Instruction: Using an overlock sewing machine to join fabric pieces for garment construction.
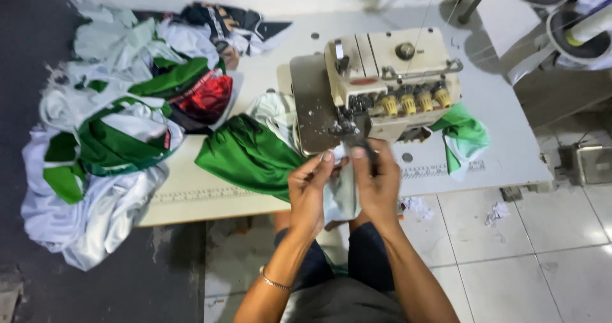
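A cream overlock sewing machine [389,74] stands on a white table [497,138]. My left hand [310,192] and my right hand [376,179] pinch a white piece of fabric [339,195] just in front of the machine's presser foot [347,130]. The right hand also seems to hold a small dark tool against the cloth. Green fabric [252,154] lies bunched to the left of the hands, joined to the white piece. More green and white cloth [465,135] spills out at the machine's right side.
A large heap of white, green and red garments [121,132] covers the table's left end and hangs over its edge. Thread cones [574,23] stand at the top right. Fabric scraps [497,213] lie on the tiled floor.
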